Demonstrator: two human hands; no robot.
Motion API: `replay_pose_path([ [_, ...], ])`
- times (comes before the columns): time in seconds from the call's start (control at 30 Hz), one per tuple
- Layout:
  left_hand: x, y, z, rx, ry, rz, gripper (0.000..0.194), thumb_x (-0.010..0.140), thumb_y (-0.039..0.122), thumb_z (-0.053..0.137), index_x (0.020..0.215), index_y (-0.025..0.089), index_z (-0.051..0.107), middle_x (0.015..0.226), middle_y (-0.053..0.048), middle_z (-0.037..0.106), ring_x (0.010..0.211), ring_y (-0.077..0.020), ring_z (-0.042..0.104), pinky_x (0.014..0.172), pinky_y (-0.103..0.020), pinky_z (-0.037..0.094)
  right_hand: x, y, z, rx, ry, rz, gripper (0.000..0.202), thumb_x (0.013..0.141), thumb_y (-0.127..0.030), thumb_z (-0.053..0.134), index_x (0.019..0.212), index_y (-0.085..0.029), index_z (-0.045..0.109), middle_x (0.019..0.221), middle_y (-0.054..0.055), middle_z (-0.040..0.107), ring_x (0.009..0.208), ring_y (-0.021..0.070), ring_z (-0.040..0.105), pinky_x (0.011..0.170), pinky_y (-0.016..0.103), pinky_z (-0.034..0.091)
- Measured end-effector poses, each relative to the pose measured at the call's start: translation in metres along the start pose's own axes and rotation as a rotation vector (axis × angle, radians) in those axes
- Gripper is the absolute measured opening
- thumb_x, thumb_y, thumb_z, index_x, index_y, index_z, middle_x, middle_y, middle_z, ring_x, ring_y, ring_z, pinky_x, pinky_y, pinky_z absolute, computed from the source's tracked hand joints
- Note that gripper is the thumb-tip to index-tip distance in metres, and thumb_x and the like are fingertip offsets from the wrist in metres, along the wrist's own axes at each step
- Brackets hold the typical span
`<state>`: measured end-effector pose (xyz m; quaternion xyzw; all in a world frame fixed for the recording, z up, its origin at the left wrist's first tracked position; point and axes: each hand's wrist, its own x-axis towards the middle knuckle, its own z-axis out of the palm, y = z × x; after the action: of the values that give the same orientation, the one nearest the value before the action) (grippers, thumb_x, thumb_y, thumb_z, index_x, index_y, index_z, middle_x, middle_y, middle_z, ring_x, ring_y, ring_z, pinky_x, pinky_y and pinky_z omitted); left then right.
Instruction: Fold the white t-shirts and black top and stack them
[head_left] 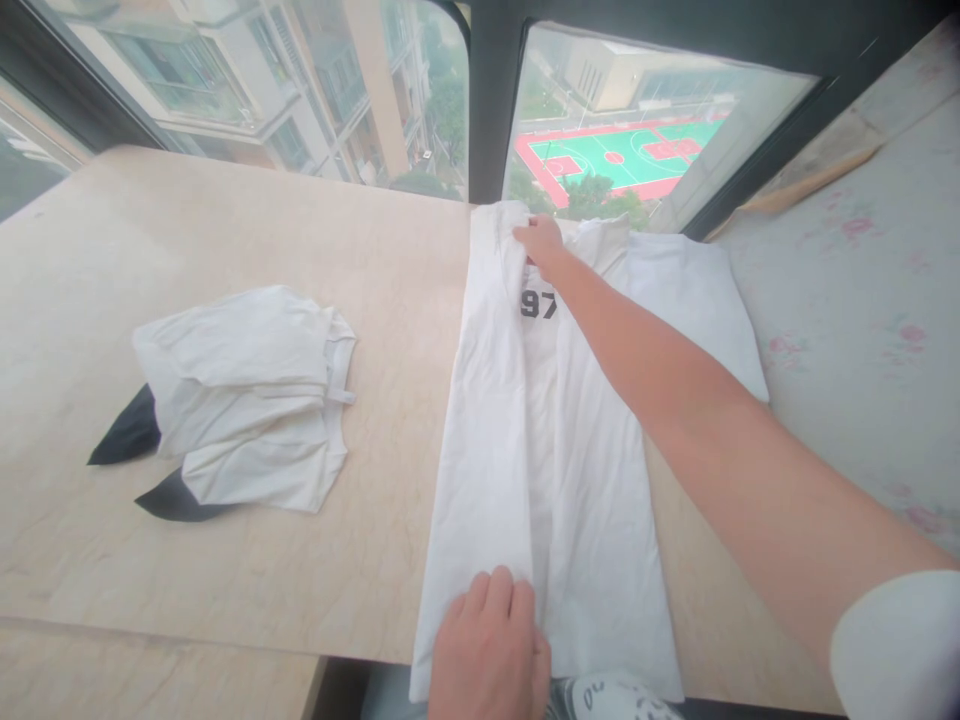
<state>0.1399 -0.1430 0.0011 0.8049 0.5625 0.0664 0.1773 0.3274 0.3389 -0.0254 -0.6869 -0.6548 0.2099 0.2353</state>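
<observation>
A white shirt (600, 560) with a black "97" lies lengthwise on the stone-like sill, its left side folded inward over the front. At its top, near the collar, my right hand (541, 243) pinches the folded edge of the cloth. My left hand (491, 645) rests on the bottom of the folded part, fingers close together and curled onto the fabric; its fingertips are partly hidden. One sleeve spreads out flat to the right of the shirt, beyond my right forearm.
Bunched white garments (247, 370) with two black pointed ends lie on the sill (397, 400) at the left. Dark-framed windows (491, 110) stand behind. Flower-patterned fabric (847, 330) borders the right side.
</observation>
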Motion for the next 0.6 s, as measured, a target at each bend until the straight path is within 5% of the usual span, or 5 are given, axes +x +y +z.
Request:
replay_pose_path([
  [0.13,-0.001,0.007,0.008,-0.024,-0.017,0.025,0.013,0.072,0.01,0.06,0.073,0.022,0.054,0.076,0.0,0.053,0.074,-0.0188,0.049,0.065,-0.034,0.034,0.001,0.007,-0.021,0.163,0.098,0.066,0.032,0.091,-0.026,0.041,0.12,-0.015,0.05,0.107,0.009,0.057,0.094,0.0164,0.061,0.072,0.027,0.051],
  [0.23,0.003,0.012,0.016,-0.035,-0.086,0.02,0.014,0.075,0.008,0.056,0.076,0.022,0.055,0.078,0.0,0.054,0.074,-0.0205,0.049,0.064,-0.034,0.033,-0.006,0.019,-0.029,0.057,0.138,0.142,0.033,0.087,-0.02,0.047,0.119,-0.014,0.051,0.107,0.01,0.057,0.102,0.0199,0.06,0.084,0.032,0.05],
  [0.37,0.002,0.01,0.014,-0.097,-0.154,0.01,0.011,0.087,0.013,0.05,0.081,0.022,0.054,0.083,-0.001,0.055,0.079,-0.0218,0.05,0.067,-0.034,0.036,-0.043,0.029,-0.026,-0.042,0.154,0.105,0.043,0.082,-0.014,0.053,0.125,-0.011,0.051,0.115,0.013,0.056,0.111,0.0251,0.057,0.099,0.043,0.046],
  [0.5,-0.012,0.001,0.008,-0.167,-0.165,0.034,0.011,0.092,0.018,0.047,0.085,0.021,0.055,0.085,-0.003,0.055,0.079,-0.0218,0.05,0.069,-0.036,0.039,-0.151,0.023,-0.025,0.098,0.236,-0.27,0.039,0.089,-0.022,0.05,0.128,-0.017,0.051,0.12,0.012,0.056,0.099,0.019,0.061,0.09,0.037,0.054],
  [0.6,-0.023,-0.005,0.009,-0.201,-0.159,0.075,0.012,0.093,0.018,0.046,0.091,0.021,0.057,0.088,-0.004,0.056,0.081,-0.0218,0.051,0.071,-0.036,0.042,-0.273,0.019,-0.03,0.204,0.134,-0.306,0.029,0.09,-0.021,0.05,0.118,-0.021,0.057,0.112,0.007,0.063,0.087,0.0146,0.063,0.076,0.029,0.057],
])
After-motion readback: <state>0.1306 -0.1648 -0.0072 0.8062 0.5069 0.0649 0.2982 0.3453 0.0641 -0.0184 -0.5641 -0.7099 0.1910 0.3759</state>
